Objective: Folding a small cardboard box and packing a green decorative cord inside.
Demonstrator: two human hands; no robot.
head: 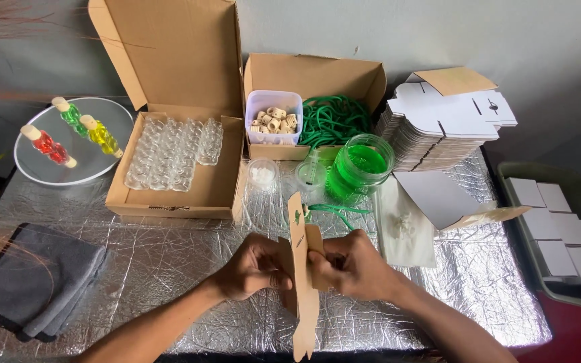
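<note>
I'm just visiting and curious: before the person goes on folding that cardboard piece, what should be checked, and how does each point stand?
1. Both hands on the cardboard blank: ok; left hand and right hand pinch it.
2. Blank clear of the green jar: ok, apart.
3. Jar lid on: cannot tell.
4. Flat blank stack within reach: ok, at the right rear.
5. Foil table free under the hands: ok.

A single head-worn camera looks steeply down and forward over a foil-covered tabletop [169, 269], close enough that both forearms enter from the bottom edge. It faces a grey wall [438, 33] behind the tabletop. The view spans the tabletop's full width, with no second view.
</note>
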